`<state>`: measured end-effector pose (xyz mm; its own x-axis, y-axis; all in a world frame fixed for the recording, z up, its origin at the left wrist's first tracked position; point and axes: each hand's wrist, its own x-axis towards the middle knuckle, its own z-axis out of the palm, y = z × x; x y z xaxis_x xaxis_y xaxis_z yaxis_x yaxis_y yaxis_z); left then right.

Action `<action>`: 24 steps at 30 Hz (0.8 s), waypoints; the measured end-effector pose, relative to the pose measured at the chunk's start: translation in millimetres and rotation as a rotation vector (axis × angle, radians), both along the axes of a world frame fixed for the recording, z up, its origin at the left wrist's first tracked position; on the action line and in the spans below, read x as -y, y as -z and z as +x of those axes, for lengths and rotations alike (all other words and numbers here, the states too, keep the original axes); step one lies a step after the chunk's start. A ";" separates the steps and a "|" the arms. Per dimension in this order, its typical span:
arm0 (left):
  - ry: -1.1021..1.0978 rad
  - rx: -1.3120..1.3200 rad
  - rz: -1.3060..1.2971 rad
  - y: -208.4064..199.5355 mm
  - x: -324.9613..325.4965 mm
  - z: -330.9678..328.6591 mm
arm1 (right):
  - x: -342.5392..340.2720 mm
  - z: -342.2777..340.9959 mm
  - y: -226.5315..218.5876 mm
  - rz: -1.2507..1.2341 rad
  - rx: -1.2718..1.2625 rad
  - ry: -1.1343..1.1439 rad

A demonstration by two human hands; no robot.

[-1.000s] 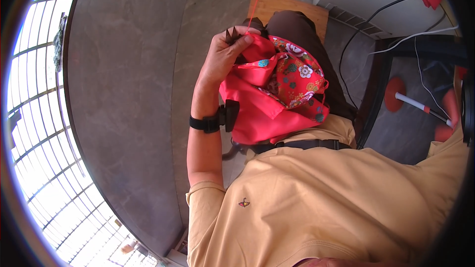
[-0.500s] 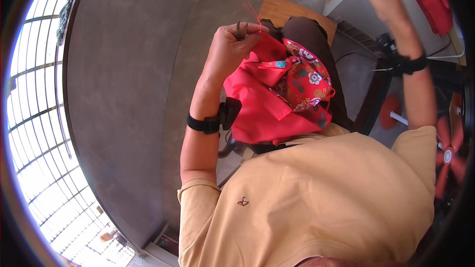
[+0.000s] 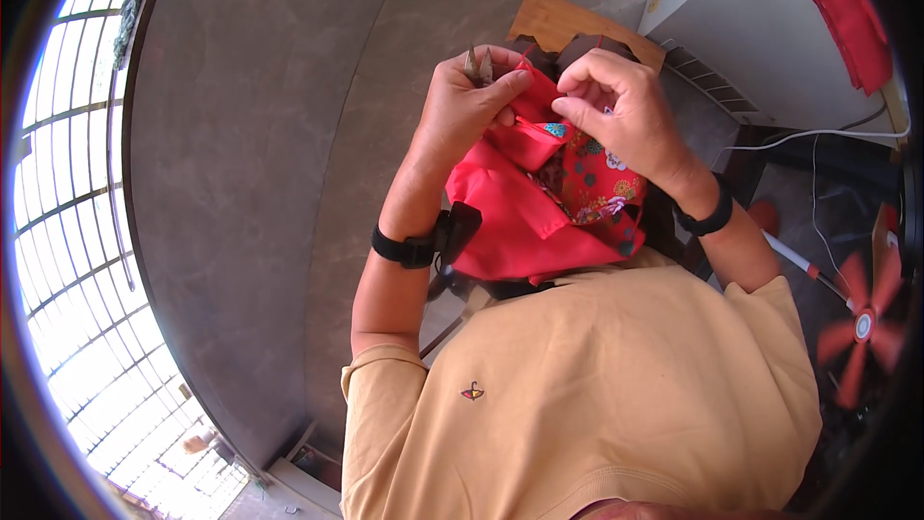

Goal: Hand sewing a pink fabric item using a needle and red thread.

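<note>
At the far left is a bright window with dark bars (image 3: 82,231), and beside it a broad grey stone-like surface (image 3: 250,183). The person's left hand (image 3: 462,101) pinches the upper edge of a bright red cloth piece with a flowered lining (image 3: 505,202), which lies bunched on the lap against the tan short-sleeved shirt (image 3: 597,376). Two pointed metal tips (image 3: 472,69) stick up among that hand's fingers. Behind the cloth is a flat light-brown wooden board (image 3: 551,21). The right hand (image 3: 624,116) is just right of the left, over the flowered part, fingers curled and thumb near the forefinger; whether it holds anything cannot be told. Farther right are a pale box-shaped cabinet (image 3: 722,29), a folded red cloth (image 3: 835,14) and a red-bladed fan (image 3: 863,325).
</note>
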<state>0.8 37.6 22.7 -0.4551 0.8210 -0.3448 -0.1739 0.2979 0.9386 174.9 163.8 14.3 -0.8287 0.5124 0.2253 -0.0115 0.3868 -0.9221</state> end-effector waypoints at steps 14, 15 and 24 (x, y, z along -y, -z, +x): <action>0.006 -0.089 0.023 3.5 22.3 24.7 | 17.4 -3.8 -3.9 0.097 0.027 0.080; 0.024 -0.073 -0.010 1.9 22.9 23.3 | 19.2 -4.0 -3.6 0.133 0.002 0.080; -0.091 0.098 0.099 9.6 11.4 27.2 | 20.7 -10.6 3.1 0.211 -0.086 0.024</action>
